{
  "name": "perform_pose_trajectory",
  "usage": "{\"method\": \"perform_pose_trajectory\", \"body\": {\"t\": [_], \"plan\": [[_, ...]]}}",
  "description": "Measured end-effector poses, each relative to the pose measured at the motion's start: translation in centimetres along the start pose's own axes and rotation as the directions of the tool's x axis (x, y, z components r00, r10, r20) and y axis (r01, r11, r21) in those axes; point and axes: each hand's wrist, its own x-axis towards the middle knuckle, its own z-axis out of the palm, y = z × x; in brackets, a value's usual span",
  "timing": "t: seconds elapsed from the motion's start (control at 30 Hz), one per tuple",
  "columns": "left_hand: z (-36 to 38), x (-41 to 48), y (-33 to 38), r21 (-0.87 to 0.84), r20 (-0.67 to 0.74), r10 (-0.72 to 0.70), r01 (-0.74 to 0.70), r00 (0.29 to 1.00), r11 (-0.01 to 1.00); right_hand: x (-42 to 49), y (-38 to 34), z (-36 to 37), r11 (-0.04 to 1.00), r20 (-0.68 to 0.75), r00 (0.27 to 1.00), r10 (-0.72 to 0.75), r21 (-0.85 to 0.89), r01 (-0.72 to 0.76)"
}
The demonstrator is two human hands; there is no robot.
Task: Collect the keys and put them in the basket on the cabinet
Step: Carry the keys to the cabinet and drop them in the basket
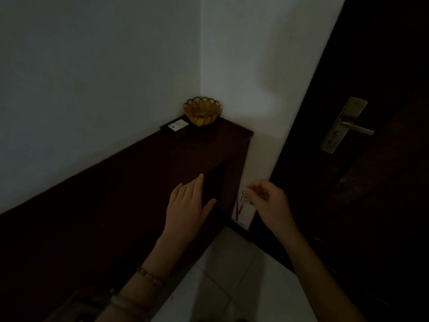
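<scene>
The scene is dim. A small yellow basket [202,110] with a scalloped rim stands at the far corner end of a dark wooden cabinet [130,173], against the white walls. My right hand [267,201] pinches a small bunch of keys [242,202], which dangles from my fingertips beside the cabinet's end, well below and in front of the basket. My left hand [189,205] is flat and empty, fingers together and thumb out, over the cabinet's near front edge.
A dark flat object with a white card [178,125] on it lies just left of the basket. A dark door [371,159] with a metal lever handle [348,126] stands at the right. Pale floor tiles [232,287] lie below.
</scene>
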Motion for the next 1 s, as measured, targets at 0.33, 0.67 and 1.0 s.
{"method": "perform_pose_trajectory", "body": {"t": [0.33, 0.67, 1.0], "plan": [[4.5, 10.3, -3.1, 0.064, 0.023, -0.030, 0.028, 0.999, 0.998, 13.0, 3.6, 1.7, 1.000, 0.040, 0.999, -0.006, -0.008, 0.006], [9.5, 24.6, -5.4, 0.150, -0.057, -0.151, 0.158, 0.987, 0.976, 31.7, 5.2, 2.8, 0.996, 0.178, 0.980, -0.084, -0.001, 0.086], [13.1, 32.6, -7.5, 0.176, -0.121, -0.304, 0.322, 0.945, 0.930, 47.2, 5.9, 6.9, 0.971, 0.231, 0.944, -0.237, 0.067, 0.228]]}}
